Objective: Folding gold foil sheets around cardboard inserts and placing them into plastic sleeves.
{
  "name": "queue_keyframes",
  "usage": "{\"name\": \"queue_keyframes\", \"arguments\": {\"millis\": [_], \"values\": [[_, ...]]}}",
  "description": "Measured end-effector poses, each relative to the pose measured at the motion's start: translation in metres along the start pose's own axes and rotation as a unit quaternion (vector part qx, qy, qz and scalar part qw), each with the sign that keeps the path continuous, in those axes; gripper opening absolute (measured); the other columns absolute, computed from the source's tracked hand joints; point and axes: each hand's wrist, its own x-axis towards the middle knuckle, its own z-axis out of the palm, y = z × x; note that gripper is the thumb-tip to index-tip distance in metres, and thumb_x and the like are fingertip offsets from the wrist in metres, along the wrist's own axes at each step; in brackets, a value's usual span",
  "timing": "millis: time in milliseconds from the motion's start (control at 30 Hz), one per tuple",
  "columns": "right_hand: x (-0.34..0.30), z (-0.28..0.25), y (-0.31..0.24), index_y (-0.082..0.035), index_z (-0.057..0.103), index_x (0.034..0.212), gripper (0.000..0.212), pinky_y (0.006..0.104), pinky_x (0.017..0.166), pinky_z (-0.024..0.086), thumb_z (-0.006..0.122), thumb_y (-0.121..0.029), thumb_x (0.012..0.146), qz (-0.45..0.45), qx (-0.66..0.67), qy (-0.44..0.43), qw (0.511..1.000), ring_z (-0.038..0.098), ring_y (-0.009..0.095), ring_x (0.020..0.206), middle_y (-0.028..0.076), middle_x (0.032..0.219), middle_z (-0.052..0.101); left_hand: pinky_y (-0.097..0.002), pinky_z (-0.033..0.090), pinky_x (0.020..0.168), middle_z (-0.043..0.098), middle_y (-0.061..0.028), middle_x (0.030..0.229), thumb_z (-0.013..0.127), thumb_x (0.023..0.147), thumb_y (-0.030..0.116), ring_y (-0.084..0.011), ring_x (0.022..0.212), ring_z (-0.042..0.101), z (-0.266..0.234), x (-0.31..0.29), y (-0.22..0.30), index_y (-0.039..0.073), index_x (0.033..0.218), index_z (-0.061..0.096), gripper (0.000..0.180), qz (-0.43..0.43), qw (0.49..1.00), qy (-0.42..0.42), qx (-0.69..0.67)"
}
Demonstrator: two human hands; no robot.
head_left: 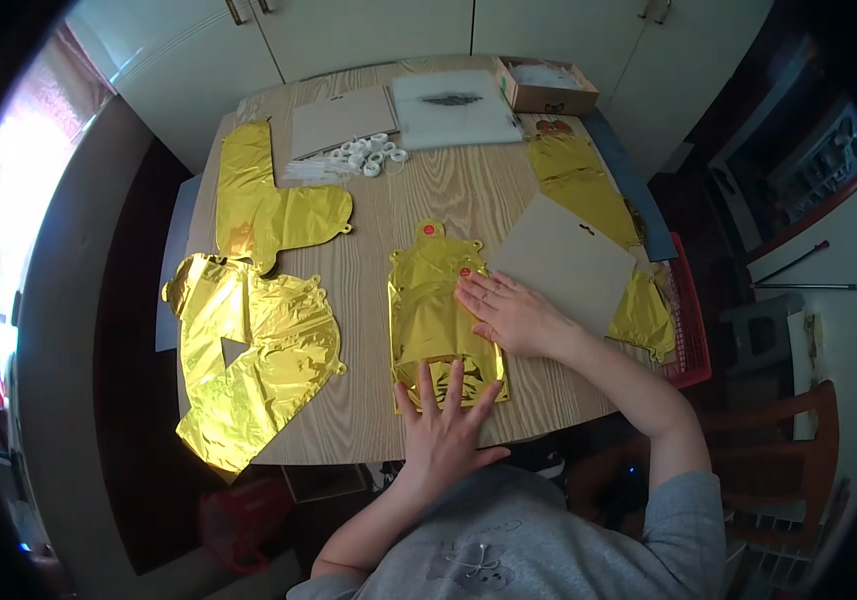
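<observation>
A folded gold foil balloon (434,315) lies flat at the middle of the table, with small tabs at its far end and red round spots. My left hand (444,425) has its fingers spread over the balloon's near end, pressing on the wrinkled foil. Across its right side rests my right hand (517,315), fingers stretched out and flat near one red spot. A grey-beige card (574,260) with a small hanging slot lies just right of that hand, partly over more gold foil.
To the left lie two gold foil balloons, an upper one (249,200) and a larger lower one (279,350). White ribbon rolls (371,155), a card (339,118), clear plastic bags (449,110) and a cardboard box (549,88) stand at the back. Gold foil (584,170) and a red basket (687,340) are right.
</observation>
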Motion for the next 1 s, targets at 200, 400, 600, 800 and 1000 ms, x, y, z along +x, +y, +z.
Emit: {"name": "queue_keyframes", "arguments": {"millis": [200,400,600,800,1000], "values": [[0.015,-0.013,-0.03,-0.007,0.039,0.143,0.055,0.0469,0.117,0.019,0.046,-0.035,0.096,-0.066,-0.036,-0.022,0.997,0.027,0.026,0.142,0.011,0.152,0.034,-0.0781,0.014,0.099,0.028,-0.0204,0.148,0.067,0.062,0.074,-0.0562,0.135,0.017,-0.002,-0.001,0.0,0.036,0.141,0.044,0.091,-0.003,1.0,0.002,0.016],[0.033,0.003,-0.068,-0.013,0.039,0.145,0.055,0.0492,0.116,0.019,0.043,-0.039,0.097,-0.168,0.085,-0.048,0.981,0.026,0.027,0.143,0.007,0.153,0.032,-0.0794,0.015,0.097,0.031,-0.0206,0.145,0.067,0.062,0.074,-0.0565,0.134,0.019,0.0,-0.002,-0.001,0.036,0.142,0.041,0.093,-0.009,0.999,-0.048,0.007],[0.055,0.006,-0.051,-0.011,0.036,0.146,0.056,0.0473,0.117,0.018,0.045,-0.037,0.096,-0.094,0.109,-0.017,0.989,0.027,0.024,0.143,0.007,0.153,0.033,-0.08,0.016,0.096,0.03,-0.0201,0.146,0.069,0.061,0.072,-0.0576,0.135,0.015,-0.003,0.0,-0.002,0.036,0.142,0.041,0.093,-0.004,1.0,-0.021,0.003],[0.074,0.013,-0.045,-0.007,0.037,0.144,0.057,0.0452,0.116,0.023,0.051,-0.029,0.093,-0.067,0.084,0.047,0.993,0.031,0.024,0.141,0.009,0.15,0.037,-0.0798,0.015,0.097,0.024,-0.0195,0.152,0.07,0.061,0.071,-0.0568,0.137,0.012,-0.003,0.001,-0.002,0.037,0.143,0.04,0.093,-0.004,1.0,-0.024,-0.002],[0.085,0.017,-0.047,-0.005,0.044,0.139,0.051,0.0459,0.115,0.025,0.051,-0.028,0.093,-0.031,0.072,0.103,0.992,0.035,0.025,0.138,0.009,0.146,0.042,-0.0794,0.013,0.098,0.025,-0.019,0.151,0.07,0.06,0.071,-0.0562,0.137,0.014,-0.002,-0.001,-0.002,0.037,0.143,0.039,0.095,-0.003,1.0,-0.015,-0.002]]}}
